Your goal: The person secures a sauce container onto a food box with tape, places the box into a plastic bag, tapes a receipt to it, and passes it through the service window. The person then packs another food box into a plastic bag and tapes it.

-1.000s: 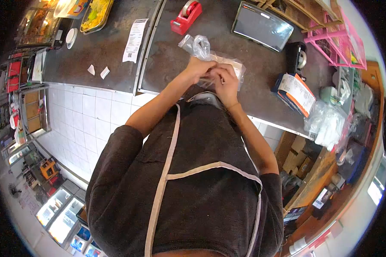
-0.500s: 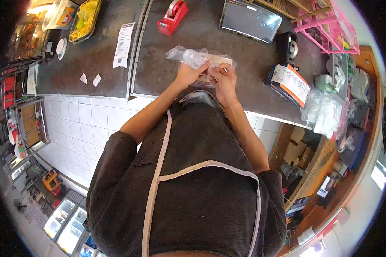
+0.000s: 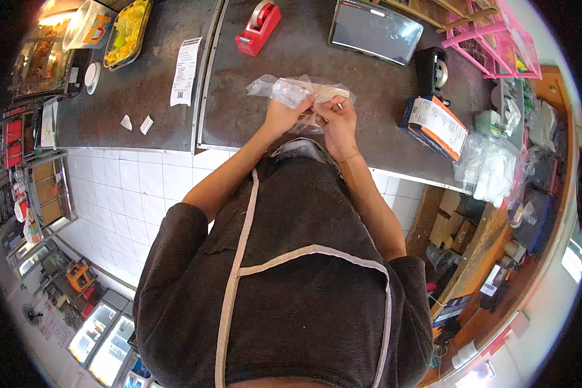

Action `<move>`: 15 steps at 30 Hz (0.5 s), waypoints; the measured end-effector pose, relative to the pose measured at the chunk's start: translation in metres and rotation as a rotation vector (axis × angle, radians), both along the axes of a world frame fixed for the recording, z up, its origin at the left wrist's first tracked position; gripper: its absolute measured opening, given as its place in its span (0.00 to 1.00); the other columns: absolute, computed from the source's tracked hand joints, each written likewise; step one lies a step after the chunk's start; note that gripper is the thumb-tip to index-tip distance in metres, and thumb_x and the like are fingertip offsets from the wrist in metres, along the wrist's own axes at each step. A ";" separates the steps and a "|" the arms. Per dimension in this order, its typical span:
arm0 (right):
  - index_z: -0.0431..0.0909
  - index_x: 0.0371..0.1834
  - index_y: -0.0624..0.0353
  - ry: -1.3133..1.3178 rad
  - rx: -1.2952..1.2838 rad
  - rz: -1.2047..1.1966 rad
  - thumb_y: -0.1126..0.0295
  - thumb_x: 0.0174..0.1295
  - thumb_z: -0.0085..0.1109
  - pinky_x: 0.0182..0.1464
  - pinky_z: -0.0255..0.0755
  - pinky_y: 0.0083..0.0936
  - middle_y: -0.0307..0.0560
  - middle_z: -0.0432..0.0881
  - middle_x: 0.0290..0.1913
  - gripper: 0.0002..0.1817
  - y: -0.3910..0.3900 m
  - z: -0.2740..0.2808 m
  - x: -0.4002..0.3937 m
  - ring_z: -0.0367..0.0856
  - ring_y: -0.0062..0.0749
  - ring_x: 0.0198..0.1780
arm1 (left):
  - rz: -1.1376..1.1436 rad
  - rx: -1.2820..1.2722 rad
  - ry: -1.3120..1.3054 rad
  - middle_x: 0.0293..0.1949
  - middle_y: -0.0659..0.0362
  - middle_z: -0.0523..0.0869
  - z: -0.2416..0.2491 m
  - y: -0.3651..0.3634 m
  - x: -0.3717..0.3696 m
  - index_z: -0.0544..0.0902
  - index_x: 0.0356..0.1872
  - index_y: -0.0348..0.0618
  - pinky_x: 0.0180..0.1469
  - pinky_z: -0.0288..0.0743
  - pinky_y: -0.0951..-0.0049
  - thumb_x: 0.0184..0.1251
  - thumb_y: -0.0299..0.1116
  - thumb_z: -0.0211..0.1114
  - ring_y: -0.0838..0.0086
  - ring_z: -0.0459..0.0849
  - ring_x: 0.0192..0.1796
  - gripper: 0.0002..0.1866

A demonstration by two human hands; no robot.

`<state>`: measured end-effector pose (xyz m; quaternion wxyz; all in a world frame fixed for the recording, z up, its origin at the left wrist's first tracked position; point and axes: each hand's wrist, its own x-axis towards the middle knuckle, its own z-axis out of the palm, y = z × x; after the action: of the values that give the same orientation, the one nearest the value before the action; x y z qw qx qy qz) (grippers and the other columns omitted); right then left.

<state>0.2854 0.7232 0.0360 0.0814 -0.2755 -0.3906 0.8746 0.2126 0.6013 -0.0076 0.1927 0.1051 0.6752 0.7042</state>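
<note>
A clear plastic bag [image 3: 263, 86] lies crumpled over the counter's front part, with something flat and tan [image 3: 333, 91] showing through it. My left hand [image 3: 287, 114] is closed on the bag from the left. From the right, my right hand [image 3: 337, 121] pinches the bag with thumb and fingers bent together. The fingertips of both hands nearly meet over the plastic. Exactly what lies between them is too small to make out.
Around the dark counter [image 3: 239, 123] stand a red tape dispenser [image 3: 258, 29], a tablet [image 3: 376, 31], a black tape dispenser [image 3: 431, 74], an orange-and-blue box [image 3: 438, 126] and a pink basket [image 3: 491, 39]. Leftward are a receipt [image 3: 185, 71], paper scraps [image 3: 147, 124] and a tray of yellow food [image 3: 128, 32].
Both hands stay nearly in place, pinching the bag. The plastic's left end has shifted slightly, and more of the tan piece shows inside it.
</note>
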 end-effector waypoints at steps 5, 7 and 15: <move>0.67 0.37 0.51 0.024 -0.009 0.023 0.85 0.55 0.60 0.33 0.68 0.20 0.37 0.79 0.30 0.16 0.003 -0.011 0.002 0.79 0.24 0.35 | -0.006 -0.146 -0.023 0.39 0.61 0.83 -0.001 0.000 -0.001 0.78 0.43 0.38 0.39 0.79 0.75 0.60 0.34 0.70 0.78 0.82 0.40 0.15; 0.67 0.37 0.51 0.008 -0.016 0.020 0.85 0.55 0.61 0.33 0.68 0.20 0.37 0.79 0.30 0.16 0.003 -0.007 0.002 0.79 0.24 0.35 | -0.005 -0.128 -0.048 0.38 0.61 0.83 -0.001 0.000 0.000 0.78 0.42 0.38 0.39 0.79 0.75 0.60 0.34 0.70 0.78 0.82 0.40 0.14; 0.71 0.41 0.57 -0.065 0.038 0.050 0.81 0.57 0.60 0.30 0.67 0.18 0.40 0.81 0.30 0.11 0.017 -0.007 -0.009 0.76 0.21 0.29 | -0.132 -0.227 0.242 0.36 0.60 0.84 -0.004 -0.010 0.002 0.79 0.42 0.39 0.36 0.79 0.75 0.63 0.37 0.68 0.78 0.82 0.36 0.14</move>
<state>0.2765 0.7405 0.0288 0.0517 -0.2925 -0.4162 0.8594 0.2148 0.5918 -0.0114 0.1665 0.2106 0.7604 0.5913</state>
